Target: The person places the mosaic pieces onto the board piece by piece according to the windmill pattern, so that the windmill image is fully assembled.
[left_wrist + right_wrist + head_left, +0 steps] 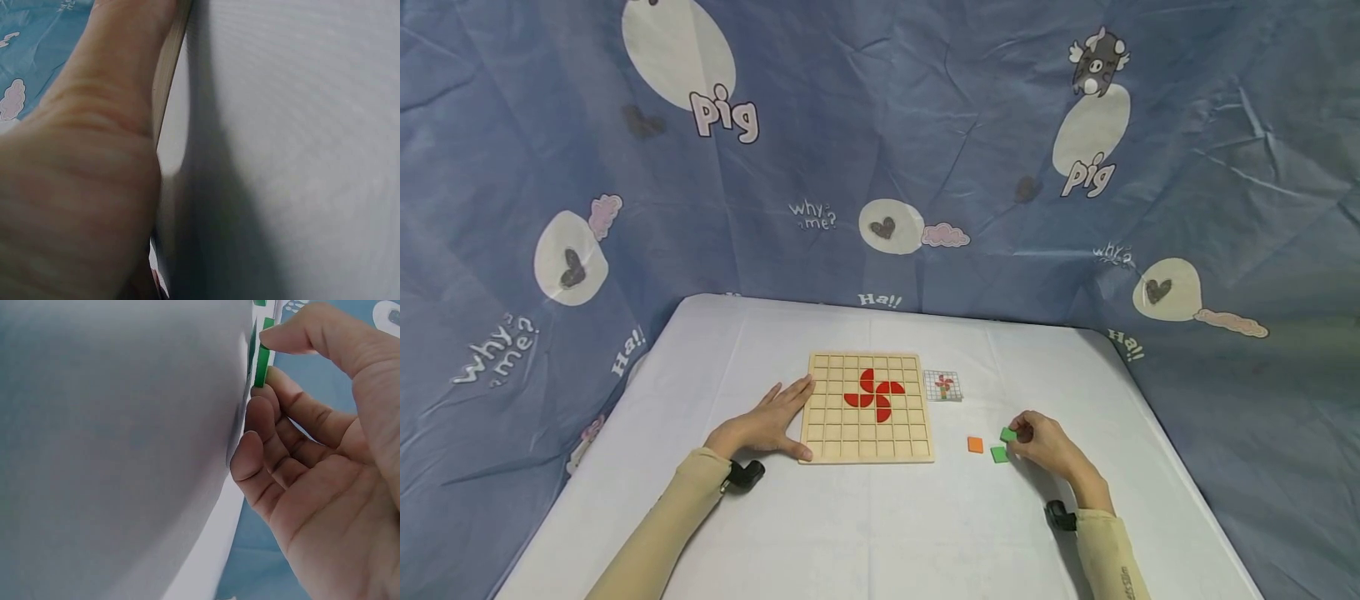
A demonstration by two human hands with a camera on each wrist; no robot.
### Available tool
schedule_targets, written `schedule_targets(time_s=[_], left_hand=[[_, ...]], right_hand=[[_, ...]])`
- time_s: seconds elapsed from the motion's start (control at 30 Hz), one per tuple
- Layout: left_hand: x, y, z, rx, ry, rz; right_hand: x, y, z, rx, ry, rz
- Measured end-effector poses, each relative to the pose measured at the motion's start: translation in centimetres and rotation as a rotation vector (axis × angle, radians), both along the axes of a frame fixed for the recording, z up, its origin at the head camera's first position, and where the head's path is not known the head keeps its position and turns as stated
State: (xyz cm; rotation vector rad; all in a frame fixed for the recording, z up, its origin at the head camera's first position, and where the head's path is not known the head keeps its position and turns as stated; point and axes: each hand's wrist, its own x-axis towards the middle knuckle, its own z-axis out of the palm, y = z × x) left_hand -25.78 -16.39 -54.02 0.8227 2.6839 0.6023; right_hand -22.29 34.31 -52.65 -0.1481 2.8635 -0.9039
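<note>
A square wooden grid board (835,432) lies on the white table, and four-part red pinwheel pieces (882,408) sit in its cells right of the middle. My left hand (767,423) rests at the board's left edge, fingers and thumb spread along it. Between thumb and fingertip my right hand (1047,443) pinches a green square tile (263,359), close over the table. Just below it lies a second green tile (999,454), with an orange tile (975,445) to the left. In the left wrist view the palm covers most of the board, leaving a strip of its wooden edge (167,81).
Against the board's right side lies a small pattern card (943,386) showing a red pinwheel over a green and orange stem on a grid. A blue printed cloth (1000,275) hangs behind and beside the white table (880,533).
</note>
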Motion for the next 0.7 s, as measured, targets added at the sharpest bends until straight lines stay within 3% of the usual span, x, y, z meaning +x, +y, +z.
schedule_targets(time_s=[0.3, 0.7], left_hand=[[0.0, 0.0, 0.0, -0.005, 0.004, 0.002], [-0.1, -0.1, 0.0, -0.010, 0.002, -0.001]], right_hand=[[-0.8, -0.8, 0.4, -0.020, 0.008, -0.012], [-2.6, -3.9, 2.2, -0.018, 0.057, 0.097]])
